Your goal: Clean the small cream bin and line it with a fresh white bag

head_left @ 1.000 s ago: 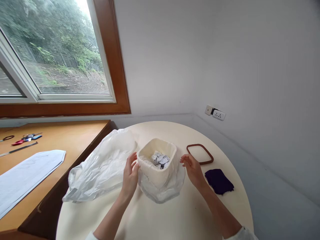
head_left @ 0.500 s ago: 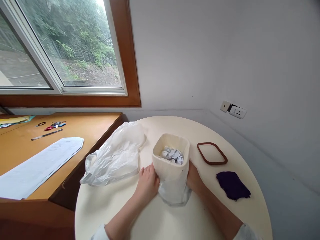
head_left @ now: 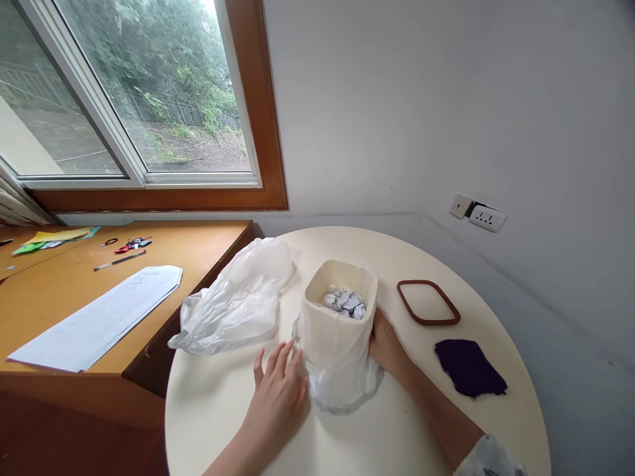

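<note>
A cream trash bin stands upright on the round table, with crumpled paper inside. Around its outside hangs a translucent white bin bag, its loose edge low and bunched near the table. My left hand is beside the bin's left side, fingers spread and slightly bent, close to the bag's edge. On the other side, my right hand grips the bin through the bag; its fingertips are hidden behind the bin.
Another crumpled plastic bag lies left of the bin. To the right are a brown rounded frame and a dark purple cloth. An adjoining wooden desk holds folded paper, a pen and keys.
My left hand has loosened from the bin's side and spread its fingers, slightly lower and to the left. My right hand stays at the bin. The view has shifted slightly left.
</note>
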{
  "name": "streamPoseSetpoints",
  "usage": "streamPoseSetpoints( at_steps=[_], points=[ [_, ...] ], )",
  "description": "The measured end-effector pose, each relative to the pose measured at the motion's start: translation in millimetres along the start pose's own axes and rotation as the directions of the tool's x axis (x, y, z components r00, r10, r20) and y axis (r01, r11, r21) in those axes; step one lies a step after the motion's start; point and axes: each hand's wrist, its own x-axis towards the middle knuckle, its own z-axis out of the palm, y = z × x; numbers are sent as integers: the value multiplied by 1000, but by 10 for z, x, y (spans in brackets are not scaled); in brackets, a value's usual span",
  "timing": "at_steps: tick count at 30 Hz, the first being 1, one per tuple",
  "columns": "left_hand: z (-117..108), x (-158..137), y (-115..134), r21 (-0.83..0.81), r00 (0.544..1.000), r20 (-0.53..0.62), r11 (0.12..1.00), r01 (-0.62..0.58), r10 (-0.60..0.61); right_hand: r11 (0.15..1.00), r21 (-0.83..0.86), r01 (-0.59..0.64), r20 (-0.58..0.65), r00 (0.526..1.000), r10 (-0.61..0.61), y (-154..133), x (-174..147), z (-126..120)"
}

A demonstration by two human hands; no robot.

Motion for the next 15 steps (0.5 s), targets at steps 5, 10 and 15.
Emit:
streamPoseSetpoints(
  at_steps=[5, 10, 15],
  points=[
    [-269, 263, -60, -371, 999, -3, 928, 34, -37, 987, 146, -70, -129, 988, 89, -38, -17, -46],
    [-292, 730, -76, -685, 995, 101, 726, 58, 15, 986, 159, -55, -241, 966, 93, -129, -62, -66],
    [15, 866, -33, -879, 971, 231, 439, 185, 53, 967, 235, -94, -132, 983, 128, -266, -140, -48]
  ],
)
